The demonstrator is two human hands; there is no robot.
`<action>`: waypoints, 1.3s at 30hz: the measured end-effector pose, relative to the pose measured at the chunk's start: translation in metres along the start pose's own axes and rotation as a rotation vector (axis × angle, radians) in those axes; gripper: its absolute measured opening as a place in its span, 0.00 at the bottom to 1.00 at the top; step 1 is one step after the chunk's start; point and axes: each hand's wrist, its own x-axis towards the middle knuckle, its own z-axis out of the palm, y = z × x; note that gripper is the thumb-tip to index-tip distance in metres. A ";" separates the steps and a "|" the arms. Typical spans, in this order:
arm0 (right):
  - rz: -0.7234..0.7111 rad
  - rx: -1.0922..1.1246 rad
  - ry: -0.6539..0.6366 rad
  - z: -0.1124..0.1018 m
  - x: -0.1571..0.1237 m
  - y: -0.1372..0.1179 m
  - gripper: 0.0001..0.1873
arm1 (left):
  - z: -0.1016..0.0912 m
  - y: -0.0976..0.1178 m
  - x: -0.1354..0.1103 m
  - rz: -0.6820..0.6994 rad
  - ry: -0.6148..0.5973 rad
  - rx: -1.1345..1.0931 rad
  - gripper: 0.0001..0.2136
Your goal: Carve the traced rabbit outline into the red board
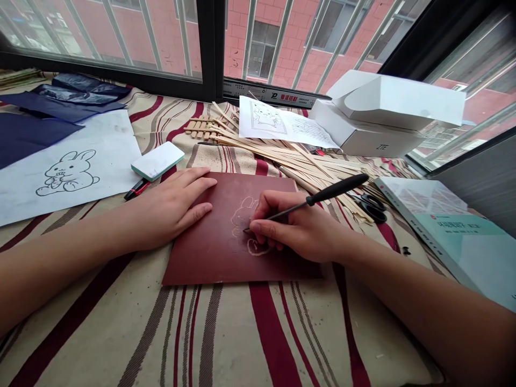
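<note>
A dark red sheet lies on the cloth in front of me, with a rabbit outline in pale lines on its surface. My left hand rests flat on the sheet's upper left part, fingers stretched out. In a pen-like grip, my right hand holds a carving tool with a black handle and a thin metal shaft. The tool's tip meets the sheet at the rabbit's body, and my fingers hide part of the drawing. Paper with a similar black rabbit drawing lies to the left.
Beyond my left hand are a white eraser block and a red-and-black marker. Thin wooden strips, a printed paper and a white box lie behind. Black scissors and a book are at right.
</note>
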 end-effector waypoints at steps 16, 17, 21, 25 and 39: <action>-0.041 -0.038 -0.003 0.000 0.000 0.003 0.09 | -0.002 -0.001 -0.001 -0.013 -0.017 0.002 0.40; -0.039 -0.032 -0.002 -0.001 0.000 0.002 0.09 | -0.002 -0.002 -0.001 -0.015 -0.018 0.003 0.40; -0.036 -0.029 0.012 0.000 0.000 0.002 0.09 | 0.000 -0.002 -0.001 -0.015 -0.015 0.001 0.40; -0.069 -0.048 0.008 0.001 -0.001 0.004 0.08 | 0.000 -0.003 0.000 -0.012 -0.006 0.012 0.42; -0.057 -0.026 -0.001 0.000 -0.001 0.004 0.09 | 0.001 -0.002 -0.001 -0.007 -0.005 0.005 0.43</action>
